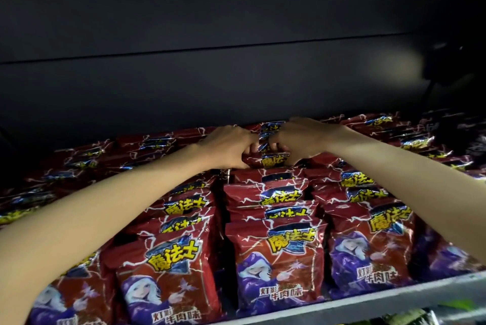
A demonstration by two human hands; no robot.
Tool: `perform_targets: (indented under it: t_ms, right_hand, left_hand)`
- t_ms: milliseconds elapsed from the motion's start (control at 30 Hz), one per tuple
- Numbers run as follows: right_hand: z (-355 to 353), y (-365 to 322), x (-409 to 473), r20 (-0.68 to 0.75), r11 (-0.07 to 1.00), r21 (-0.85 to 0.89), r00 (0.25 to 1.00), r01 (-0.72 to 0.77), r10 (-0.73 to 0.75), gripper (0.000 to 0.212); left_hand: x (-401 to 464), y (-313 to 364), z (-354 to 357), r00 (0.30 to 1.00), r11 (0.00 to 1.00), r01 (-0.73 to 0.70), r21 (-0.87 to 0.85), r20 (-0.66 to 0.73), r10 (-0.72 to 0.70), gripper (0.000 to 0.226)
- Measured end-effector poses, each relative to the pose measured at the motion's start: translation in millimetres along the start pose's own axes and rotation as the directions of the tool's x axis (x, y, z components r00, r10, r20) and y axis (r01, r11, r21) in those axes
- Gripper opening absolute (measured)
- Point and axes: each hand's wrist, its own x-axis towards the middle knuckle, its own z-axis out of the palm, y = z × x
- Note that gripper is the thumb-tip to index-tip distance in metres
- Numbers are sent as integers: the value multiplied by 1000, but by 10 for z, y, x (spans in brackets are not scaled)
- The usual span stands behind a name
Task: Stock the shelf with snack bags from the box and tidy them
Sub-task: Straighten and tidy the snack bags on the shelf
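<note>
- The rear snack bag [272,160] stands upright at the back of the middle row on the shelf [368,303], toward 12 o'clock, its top edge running 9 to 3.
- Left hand [231,147] pinches that edge from 9 o'clock and right hand [302,139] from 3 o'clock; each grip is clamped on the bag.
- Both hands are equally near, with the bag between them.

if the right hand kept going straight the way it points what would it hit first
Probably the left hand: the right hand points left across the snack bag both grip, fingertips nearly meeting. Depth is unclear.
</note>
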Motion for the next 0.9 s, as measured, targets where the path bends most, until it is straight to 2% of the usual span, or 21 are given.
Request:
perform_targets:
  t_ms: [100, 200, 300, 400, 567, 700, 733, 800, 900]
  right_hand:
    - [81, 46, 7, -44, 996, 69, 998, 55, -52, 26]
    - [86, 57, -25, -26, 993, 104, 998, 56, -53, 33]
    - [87, 43, -8, -39, 996, 43, 997, 72, -70, 28]
    - [116, 55, -1, -76, 998, -14, 995, 65, -66, 24]
    - [154, 125, -41, -199, 987, -160, 979, 21, -53, 33]
    - [159, 106, -11, -188, 972, -232, 980, 23, -69, 40]
    - [147, 119, -19, -187, 981, -191, 980, 27, -64, 43]
    - [137, 189, -75, -190, 999, 9, 981, 50, -47, 46]
    - [125, 335, -276, -234, 932, 348, 972, 103, -21, 44]
  left_hand:
    - [-1, -7, 10, 999, 999, -34, 22, 9, 34, 34]
    - [15, -7, 39, 997, 995, -69, 71, 46, 65, 37]
    - [69, 9, 44, 995, 995, -63, 77, 82, 56, 35]
    - [97, 17, 10, 997, 997, -26, 69, 69, 21, 45]
    - [81, 10, 35, 999, 987, -33, 154, -33, 38, 53]
    - [84, 26, 37, 999, 989, -23, 148, -39, 29, 54]
    - [91, 25, 24, 1000, 994, -8, 109, -21, 10, 53]
    - [102, 16, 4, 1000, 999, 14, 30, 28, -14, 52]
    - [106, -15, -1, 996, 997, 39, -61, 79, -35, 52]
